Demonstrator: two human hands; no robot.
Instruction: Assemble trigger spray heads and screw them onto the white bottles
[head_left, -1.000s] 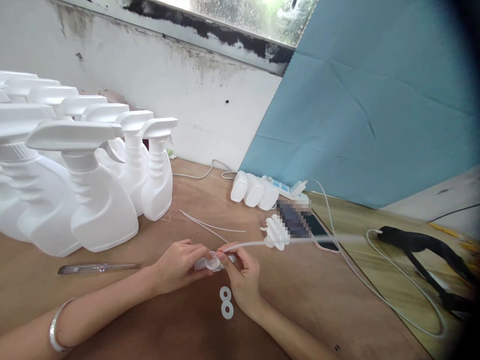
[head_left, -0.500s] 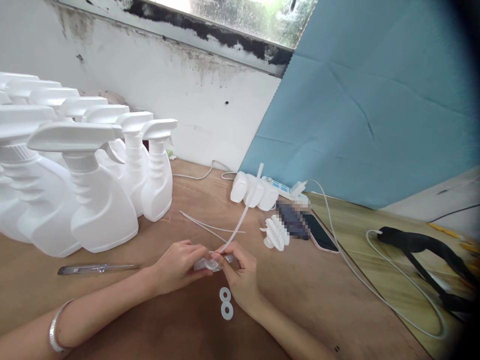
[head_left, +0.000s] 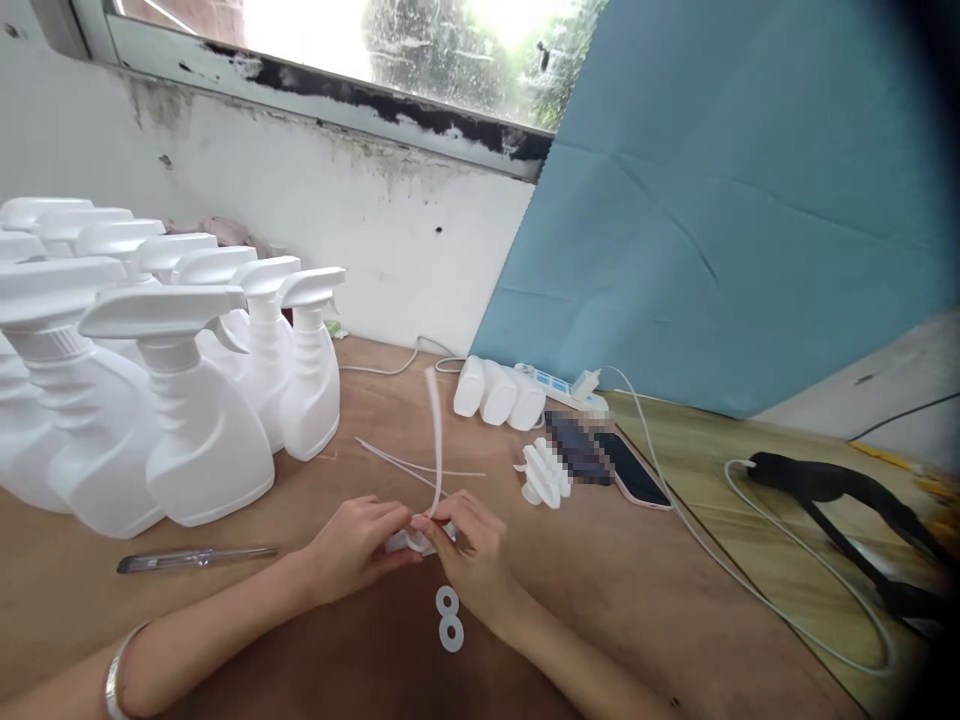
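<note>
My left hand [head_left: 367, 545] is closed around a white spray head [head_left: 405, 541], mostly hidden by the fingers, with part of its round opening showing. My right hand [head_left: 476, 560] pinches the lower end of a white plastic tube [head_left: 438, 440] at that opening. From there the tube stands up, bending slightly toward its free tip. Whether its end sits inside the spray head, I cannot tell. Just below the hands lie two flat white ring washers [head_left: 451, 632]. Beyond them, thin white tubes [head_left: 397, 461] rest on the table.
Many white spray bottles [head_left: 210, 450] crowd the left side. A screwdriver [head_left: 196, 558] lies before them. White spray heads [head_left: 546, 474], small white bottles [head_left: 498, 392], a power strip [head_left: 559, 385] and a phone [head_left: 634, 468] are to the right. A white cable [head_left: 720, 553] loops along the table's right edge.
The tube has swung from leaning right to nearly upright, its tip now leaning slightly left. Both hands keep their hold at the spray head. The camera view has tilted up a little.
</note>
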